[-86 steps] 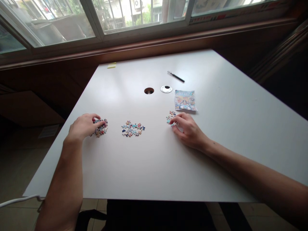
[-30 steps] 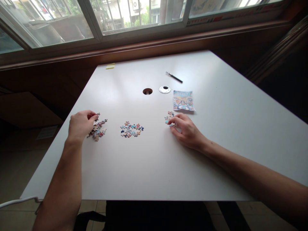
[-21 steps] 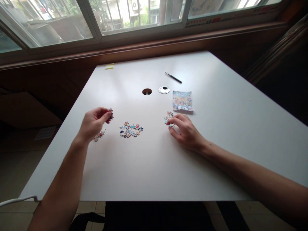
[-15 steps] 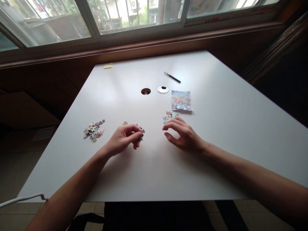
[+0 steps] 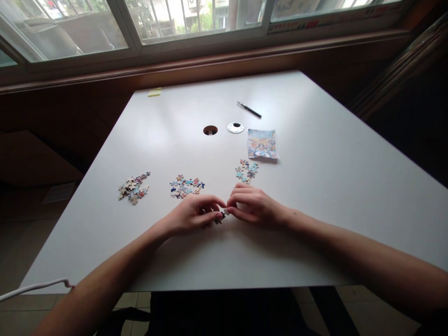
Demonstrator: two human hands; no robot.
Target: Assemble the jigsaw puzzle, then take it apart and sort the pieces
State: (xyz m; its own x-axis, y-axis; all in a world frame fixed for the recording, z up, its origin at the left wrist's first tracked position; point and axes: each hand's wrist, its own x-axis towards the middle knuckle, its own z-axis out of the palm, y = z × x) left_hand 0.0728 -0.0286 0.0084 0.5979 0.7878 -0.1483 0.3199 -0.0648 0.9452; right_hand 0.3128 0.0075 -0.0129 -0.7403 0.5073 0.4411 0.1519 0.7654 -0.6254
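Head view, puzzle pieces (image 5: 224,212), between hands (image 5: 196,211) (image 5: 255,204)

the left fingers (image 5: 210,217) partly hide the held puzzle pieces (image 5: 220,218).

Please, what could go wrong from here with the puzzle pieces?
The pieces in the left hand, where the right hand meets them, might slip and drop onto the table. The left hand is close to the middle pile, which it could nudge. The hole in the table is open, so a stray piece could perhaps fall in.
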